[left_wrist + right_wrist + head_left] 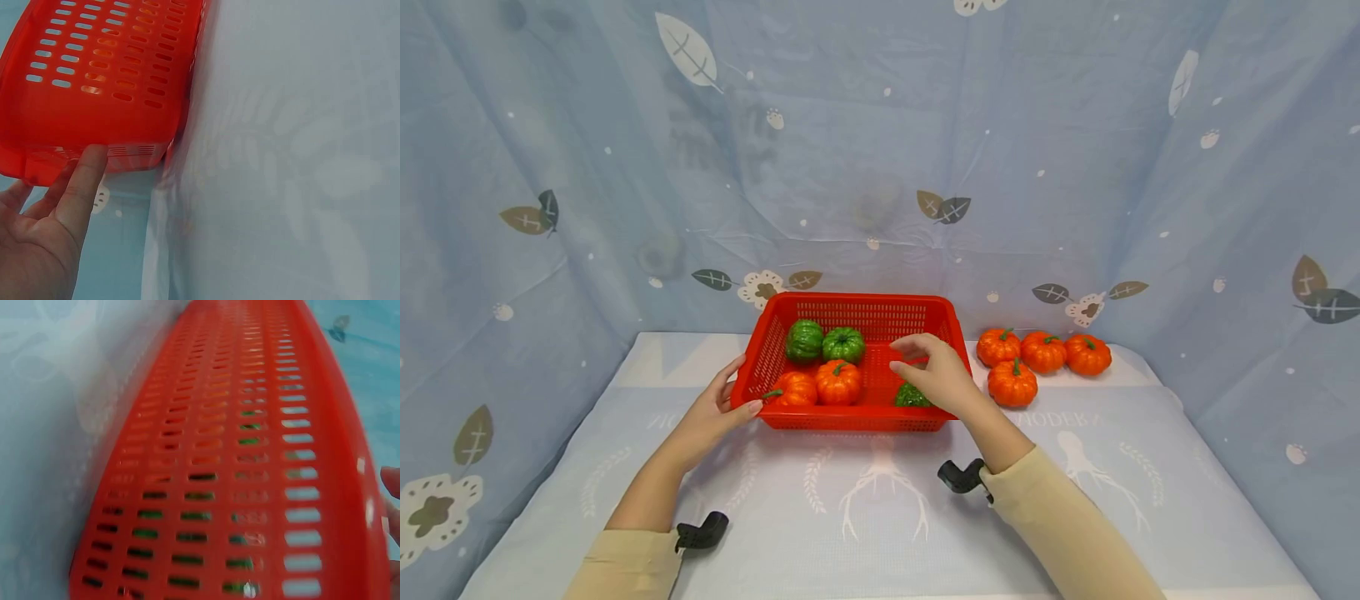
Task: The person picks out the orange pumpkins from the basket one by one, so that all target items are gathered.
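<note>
A red plastic basket (880, 412) with slotted walls stands on the table. My left hand (713, 421) holds its front left corner, thumb at the front rim and fingers along the left side; in the left wrist view this hand (53, 231) reaches up to the basket's wall (100, 119). Inside are two green pumpkins (805, 342) at the back left and two orange pumpkins (838, 382) in front of them. My right hand (936, 375) hovers over the basket's right part, thumb and fingers apart with nothing between them. Below it, another green pumpkin (913, 396) is partly hidden.
Several orange pumpkins (1043, 352) sit on the table just right of the basket, one (1012, 383) nearer to me. A patterned blue curtain (865, 167) hangs close behind the basket. The pale cloth (775, 517) covers the table in front.
</note>
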Demonstrator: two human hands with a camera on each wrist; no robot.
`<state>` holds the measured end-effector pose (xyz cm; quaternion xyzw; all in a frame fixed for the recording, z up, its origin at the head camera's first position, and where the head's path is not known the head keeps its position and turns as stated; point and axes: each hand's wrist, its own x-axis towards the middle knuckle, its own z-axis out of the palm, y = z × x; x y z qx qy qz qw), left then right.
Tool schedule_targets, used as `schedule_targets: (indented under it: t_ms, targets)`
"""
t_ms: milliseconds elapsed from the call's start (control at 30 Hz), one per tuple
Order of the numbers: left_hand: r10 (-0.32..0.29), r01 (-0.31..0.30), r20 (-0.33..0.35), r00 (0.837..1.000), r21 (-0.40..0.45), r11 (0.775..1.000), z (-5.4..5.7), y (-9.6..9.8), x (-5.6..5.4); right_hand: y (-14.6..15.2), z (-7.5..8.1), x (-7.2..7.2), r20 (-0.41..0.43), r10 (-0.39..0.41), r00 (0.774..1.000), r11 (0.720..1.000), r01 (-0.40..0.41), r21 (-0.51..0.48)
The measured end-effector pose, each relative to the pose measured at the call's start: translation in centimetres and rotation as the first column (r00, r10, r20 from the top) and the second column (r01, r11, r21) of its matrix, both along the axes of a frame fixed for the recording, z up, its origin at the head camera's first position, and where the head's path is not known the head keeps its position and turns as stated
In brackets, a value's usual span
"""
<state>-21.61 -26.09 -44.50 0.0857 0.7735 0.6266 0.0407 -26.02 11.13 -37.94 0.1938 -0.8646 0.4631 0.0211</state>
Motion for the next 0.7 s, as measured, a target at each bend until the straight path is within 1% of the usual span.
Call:
schedule_targets:
  t_ms: [167,333,433,533,700]
  targets:
    - [0.001,-0.002,-0.008,1.000,-0.012,1.000,-0.1,0.0,-0.1,-2.3,0.0,-1.1,0.071,0.045,0.997,0.997,-0.049,0.054]
    - [0.011,-0.011,-0.003,1.000,-0.035,0.999,-0.1,-0.2,-0.3,-4.1,-0.7,-2.5,0.141,0.103,0.985,0.986,-0.120,0.117]
    - [0.009,-0.009,-0.002,1.000,-0.035,0.999,-0.1,-0.2,-0.3,-5.0,-0.9,-3.1,0.170,0.124,0.978,0.972,-0.154,0.177]
    - [0.006,-0.006,-0.006,1.000,-0.027,1.000,0.0,-0.2,-0.4,-5.9,-0.8,-3.3,0.202,0.136,0.970,0.954,-0.183,0.236]
    - [-0.002,0.002,-0.010,1.000,-0.005,1.000,0.0,-0.1,-0.2,-7.0,-0.9,-3.7,0.252,0.141,0.957,0.930,-0.216,0.299]
